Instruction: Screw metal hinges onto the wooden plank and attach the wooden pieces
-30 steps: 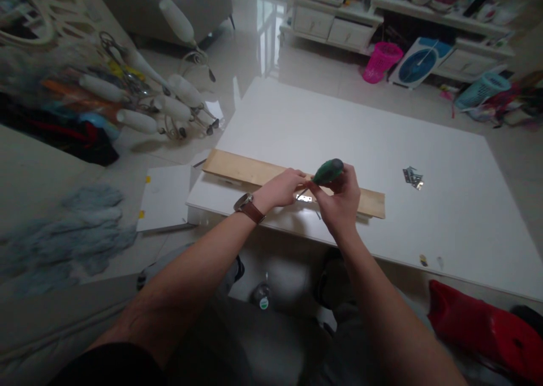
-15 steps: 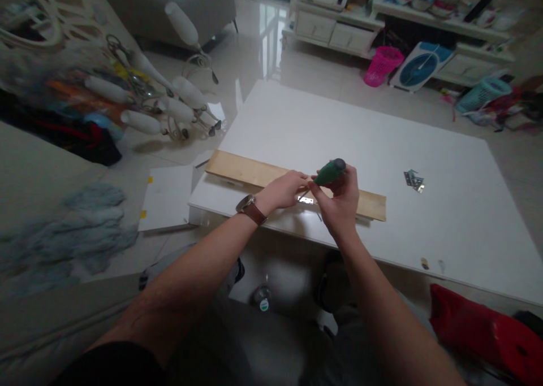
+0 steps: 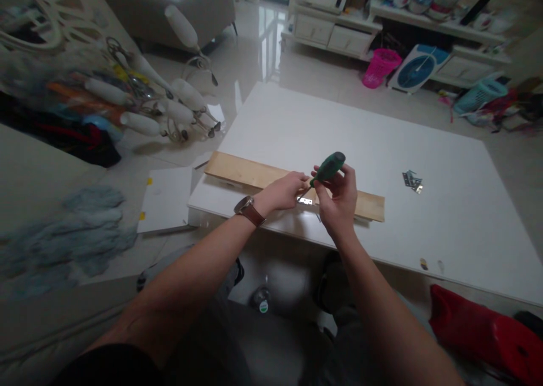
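My right hand is closed round a screwdriver with a green and black handle. The tool leans, its handle up to the right and its thin shaft running down to the left. Near the shaft's lower end, a small silver hinge plate sits at the near edge of a long wooden board. My left hand, with a watch on the wrist, rests across the board beside the hinge. Its fingers are bent together near the shaft; what they pinch is hidden. The board lies on a large white panel.
A small pile of metal hinges lies on the panel's right part. Two small pieces sit near its front edge. A red bag-like object is at lower right, a plastic bottle on the floor below, and a lamp with white shades at left.
The screwdriver handle has tilted slightly up and to the right, and the fingers of my right hand have shifted on it. My left hand stays at the hinge.
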Tool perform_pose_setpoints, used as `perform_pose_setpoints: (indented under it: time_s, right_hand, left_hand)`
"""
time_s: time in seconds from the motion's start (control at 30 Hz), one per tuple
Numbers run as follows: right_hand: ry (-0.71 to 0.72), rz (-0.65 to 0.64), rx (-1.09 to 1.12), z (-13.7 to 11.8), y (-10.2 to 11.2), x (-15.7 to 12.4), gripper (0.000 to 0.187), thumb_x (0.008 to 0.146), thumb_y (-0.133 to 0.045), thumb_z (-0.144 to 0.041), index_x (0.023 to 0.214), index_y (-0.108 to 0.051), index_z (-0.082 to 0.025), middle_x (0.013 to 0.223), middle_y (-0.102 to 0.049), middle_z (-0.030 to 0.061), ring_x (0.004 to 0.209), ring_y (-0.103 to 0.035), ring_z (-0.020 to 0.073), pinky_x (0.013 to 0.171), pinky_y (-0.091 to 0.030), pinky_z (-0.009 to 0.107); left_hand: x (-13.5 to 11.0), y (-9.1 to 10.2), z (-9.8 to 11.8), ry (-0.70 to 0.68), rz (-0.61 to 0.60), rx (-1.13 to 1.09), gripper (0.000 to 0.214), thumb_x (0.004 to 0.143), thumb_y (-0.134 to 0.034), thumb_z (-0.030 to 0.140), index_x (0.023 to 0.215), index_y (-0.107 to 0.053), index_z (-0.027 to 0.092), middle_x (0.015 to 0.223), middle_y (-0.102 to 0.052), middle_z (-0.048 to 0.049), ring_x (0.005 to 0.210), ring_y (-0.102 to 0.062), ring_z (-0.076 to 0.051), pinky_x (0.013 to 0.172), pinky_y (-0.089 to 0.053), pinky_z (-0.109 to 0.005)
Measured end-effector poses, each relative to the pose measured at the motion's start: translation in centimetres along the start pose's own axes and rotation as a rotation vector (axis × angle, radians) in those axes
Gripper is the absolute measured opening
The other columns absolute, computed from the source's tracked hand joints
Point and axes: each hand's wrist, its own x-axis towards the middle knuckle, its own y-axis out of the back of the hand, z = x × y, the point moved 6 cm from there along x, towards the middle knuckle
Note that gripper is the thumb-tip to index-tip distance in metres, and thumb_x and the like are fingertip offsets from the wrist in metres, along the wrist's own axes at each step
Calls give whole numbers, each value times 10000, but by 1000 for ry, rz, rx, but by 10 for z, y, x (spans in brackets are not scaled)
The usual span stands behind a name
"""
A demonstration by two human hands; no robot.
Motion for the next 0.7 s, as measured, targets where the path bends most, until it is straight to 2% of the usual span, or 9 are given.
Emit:
perform_pose_setpoints:
  time_s: [0.2,0.43,0.53,0.7]
  right_hand:
    - [22,-25,-29,1,-1,0,449,935,-666,-279,1353,-507,-316,1266,-776,80,1094,-791,253,997,-651,490]
    - [47,-76,-37,1,-3,1,479,970,-616,-270,1431,-503,-330,1316,-758,87,1126,-782,263,994,-648,500]
    - [57,-79,-57,0,-3,1,499,975,-608,-273,1455,-494,-345,1324,-755,82,1123,-779,261,971,-651,493]
    - [29,-56,-108,2,-2,2,538,913,-694,-297,1416,-508,-338,1270,-763,69,1115,-765,252,939,-663,467]
  left_hand:
    - [-1,10,-2,102,-31,-112,268,843,-637,67,1061,-776,137,1059,-787,-108,975,-708,-216,928,-534,-328]
    - [-2,19,5,124,-20,-211,212,837,-702,111,1034,-776,132,1009,-793,-89,934,-712,-194,913,-538,-308]
    - [-2,21,6,125,-13,-255,209,859,-672,104,1034,-780,143,1003,-794,-71,907,-707,-175,889,-537,-297]
    - [0,22,4,159,-37,-315,174,879,-630,88,929,-787,143,910,-792,-64,826,-695,-164,818,-529,-298]
